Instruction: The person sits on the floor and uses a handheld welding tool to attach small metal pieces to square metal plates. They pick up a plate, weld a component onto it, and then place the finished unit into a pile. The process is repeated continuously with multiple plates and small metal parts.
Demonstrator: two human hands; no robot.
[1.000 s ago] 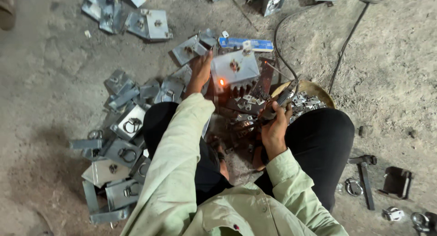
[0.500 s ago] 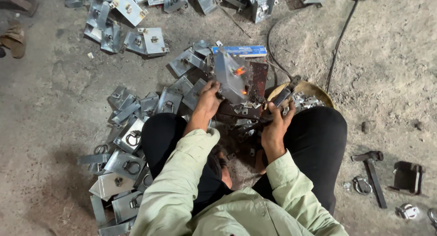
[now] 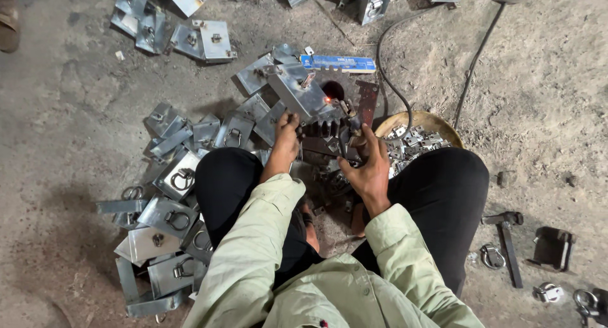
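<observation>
Steadying the tilted grey sheet-metal bracket with my clenched left hand, my right hand grips the dark welding holder at its glowing seam.

We look down at our left hand gripping a grey metal plate with a glowing orange spot, while our right hand holds a tool beside it. More plates lie heaped on the dirt floor; a bowl of small parts sits right, a hammer farther right.

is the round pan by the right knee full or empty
Full: the round pan holds a heap of small metal pieces up to its rim.
</observation>
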